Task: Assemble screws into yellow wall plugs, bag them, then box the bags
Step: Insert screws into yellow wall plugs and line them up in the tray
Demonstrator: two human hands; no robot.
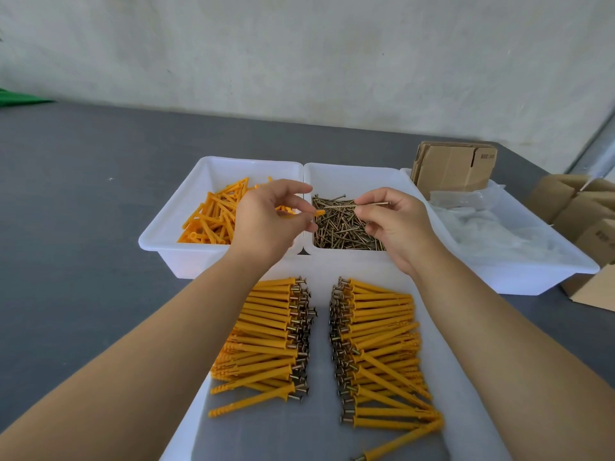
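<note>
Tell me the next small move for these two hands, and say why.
Probably slide the screw into the open end of the yellow plug. The right hand pinches the screw level, its tip aimed at the plug that the left hand holds, and the two are not yet joined.

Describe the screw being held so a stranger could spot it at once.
Find the middle white tub, the one heaped with loose brown screws. Just above that heap, the right hand pinches one screw level, tip toward the yellow plug in the left hand. It alone is lifted clear of the pile.
</note>
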